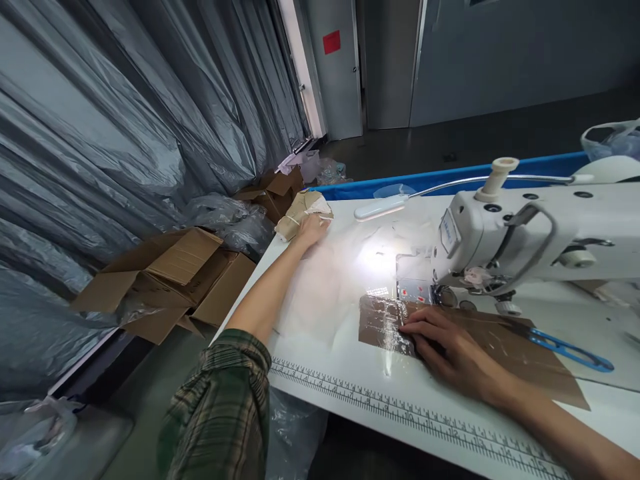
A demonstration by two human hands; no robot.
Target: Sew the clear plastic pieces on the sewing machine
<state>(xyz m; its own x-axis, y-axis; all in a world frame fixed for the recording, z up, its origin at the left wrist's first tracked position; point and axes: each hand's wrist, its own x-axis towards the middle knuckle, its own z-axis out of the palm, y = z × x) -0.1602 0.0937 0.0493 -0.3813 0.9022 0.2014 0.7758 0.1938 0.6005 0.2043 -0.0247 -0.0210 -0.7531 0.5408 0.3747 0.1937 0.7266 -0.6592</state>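
Note:
My left hand (pixel 314 229) reaches to the far left corner of the sewing table, its fingers curled against a crumpled brown paper bundle (pixel 293 217). What lies between those fingers is hidden. Near the needle area, my right hand (pixel 445 343) has its fingers bent and pinched together on glossy clear plastic film (pixel 393 323). Under the film and the hand lies a flat brown sheet (pixel 530 363). A white sewing machine (pixel 510 233) stands just beyond the right hand. Blue thread snips (pixel 570 348) rest on the brown sheet, right of that hand.
Translucent sheeting (pixel 320 287) spreads between my hands. A lamp (pixel 383 208) on a bendable arm lights the machine bed. A printed ruler (pixel 390 407) runs along the front edge. Open cardboard boxes (pixel 175 273) stand left of the table, before a silver curtain (pixel 125 133).

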